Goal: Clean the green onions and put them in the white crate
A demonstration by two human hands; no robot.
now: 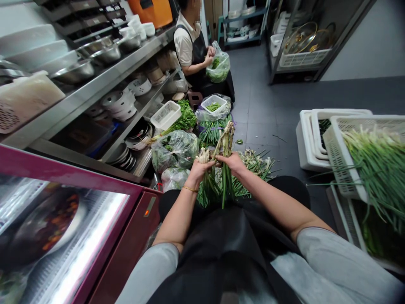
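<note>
Just below the middle of the frame, your left grip (198,169) is closed around a bunch of green onions (204,156), pale root ends up, leaves hanging. Close on its right, your right grip (234,162) pinches taller stalks (226,145); their long axis runs nearly upright in the frame, your right hand being the nearer. Whether your fingertips meet between them is too small to tell.

The stalks look firm and slender, with rough brownish roots on top. Right of them lies a tangled heap of scraps (257,168). A crinkled clear bag (174,147) bulges left of your hands; a rigid, slotted white basket (343,158) stands at frame right.
</note>
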